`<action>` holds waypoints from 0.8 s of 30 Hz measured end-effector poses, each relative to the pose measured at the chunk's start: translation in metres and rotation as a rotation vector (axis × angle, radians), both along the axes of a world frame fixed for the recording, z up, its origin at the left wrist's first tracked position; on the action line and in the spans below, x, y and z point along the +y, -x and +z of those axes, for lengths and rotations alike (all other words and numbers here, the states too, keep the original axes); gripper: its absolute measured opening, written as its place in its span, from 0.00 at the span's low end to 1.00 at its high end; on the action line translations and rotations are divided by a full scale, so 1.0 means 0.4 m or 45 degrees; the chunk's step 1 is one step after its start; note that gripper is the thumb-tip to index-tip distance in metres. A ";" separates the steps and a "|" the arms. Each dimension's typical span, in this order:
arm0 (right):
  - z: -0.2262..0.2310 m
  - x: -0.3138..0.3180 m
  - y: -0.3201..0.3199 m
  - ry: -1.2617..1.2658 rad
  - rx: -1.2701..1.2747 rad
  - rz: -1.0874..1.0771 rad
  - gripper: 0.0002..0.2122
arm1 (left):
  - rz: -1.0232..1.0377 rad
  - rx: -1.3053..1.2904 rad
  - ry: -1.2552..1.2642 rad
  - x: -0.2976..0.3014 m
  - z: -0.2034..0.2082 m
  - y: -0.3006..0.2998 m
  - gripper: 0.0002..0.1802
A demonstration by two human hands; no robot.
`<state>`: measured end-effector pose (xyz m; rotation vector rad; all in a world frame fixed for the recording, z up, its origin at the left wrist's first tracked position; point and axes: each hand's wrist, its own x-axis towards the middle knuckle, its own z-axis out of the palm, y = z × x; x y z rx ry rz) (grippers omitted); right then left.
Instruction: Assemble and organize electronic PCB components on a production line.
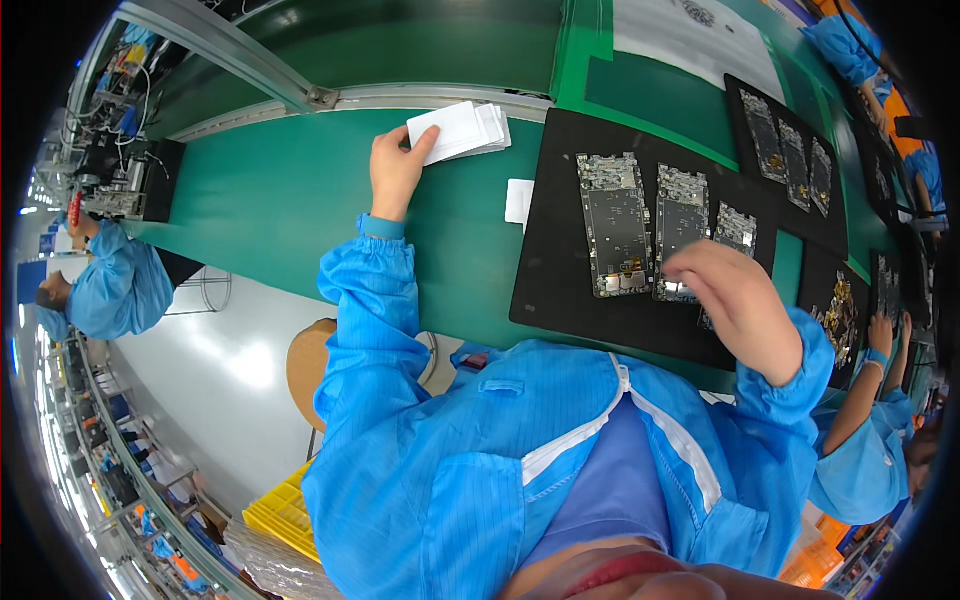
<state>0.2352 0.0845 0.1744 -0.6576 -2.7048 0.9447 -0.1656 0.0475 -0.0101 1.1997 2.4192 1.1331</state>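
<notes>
My left hand (397, 176) grips a fanned stack of white cards (462, 130) over the green table, thumb on top. A black mat (550, 240) lies in front of me, carrying dark circuit boards side by side. The leftmost circuit board (615, 225) is in full view. Above the lower end of the middle circuit board (682, 205) hovers my right hand (738, 300), its fingers bent together. Whatever those fingers hold, if anything, is hidden. The right-hand circuit board (736, 225) is partly covered by this hand. Beside the mat's left edge lies a single white card (518, 201).
Farther right, another black mat (820, 215) bears several circuit boards. A co-worker's hands (885, 340) are at the right, near a pile of small gold-coloured parts (838, 310). A metal frame post (240, 55) rises at the back left. Another person (110, 285) sits far left.
</notes>
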 end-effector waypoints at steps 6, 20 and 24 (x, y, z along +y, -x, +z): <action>-0.120 0.113 0.144 -0.142 -0.122 0.015 0.10 | 0.041 0.132 -0.248 0.008 0.003 -0.025 0.26; -0.229 0.197 0.197 -0.169 -0.103 -0.079 0.22 | 0.134 -0.378 -0.528 0.018 -0.019 0.005 0.21; -0.235 0.205 0.195 -0.194 -0.021 -0.050 0.21 | 0.156 -0.036 -0.318 0.008 -0.017 0.026 0.20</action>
